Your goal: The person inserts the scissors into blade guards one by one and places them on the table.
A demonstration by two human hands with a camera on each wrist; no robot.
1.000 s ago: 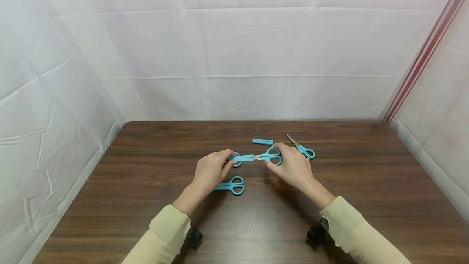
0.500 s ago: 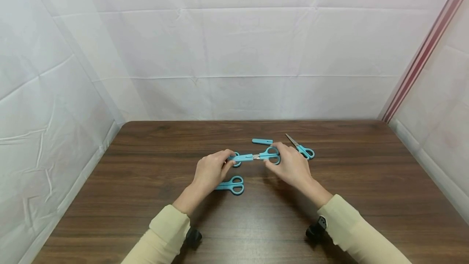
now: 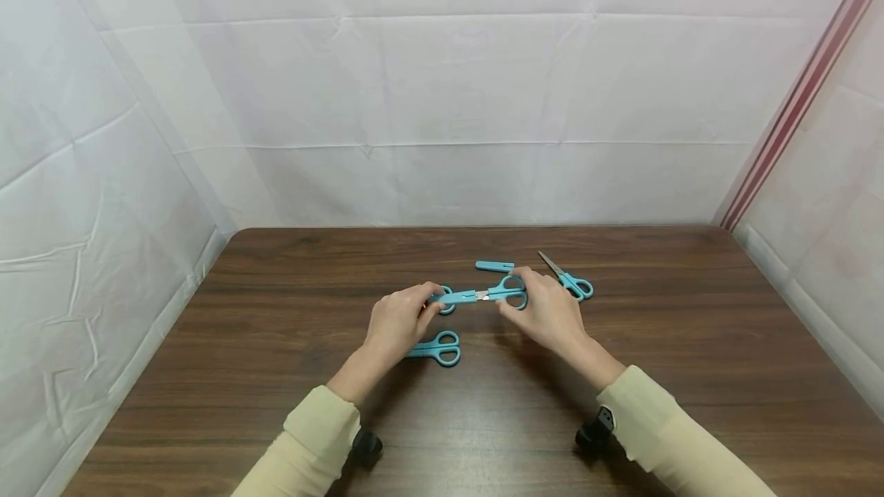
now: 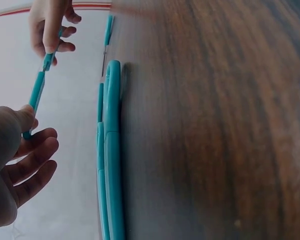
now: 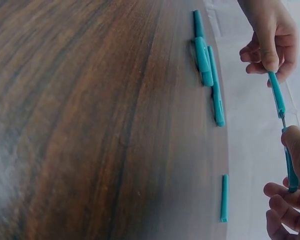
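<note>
The left hand [image 3: 397, 320] pinches a teal blade cover [image 3: 457, 297]; the right hand [image 3: 549, 313] grips the teal scissors [image 3: 507, 292] by their handles. Bare metal shows between them, held level just above the table [image 3: 276, 374] centre.

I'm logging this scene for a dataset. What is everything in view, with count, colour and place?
Held scissors: one, teal, above the table centre, handles in the right hand.
Blade cover: one, teal, partly over the held scissors' blades, pinched by the left hand.
Covered scissors: one, teal, on the table near the left hand.
Bare scissors: one, teal handles, far right of the hands.
Loose cover: one, teal, beyond the hands.
Table: one, dark wood.
Left hand; right hand: cream sleeves.
</note>
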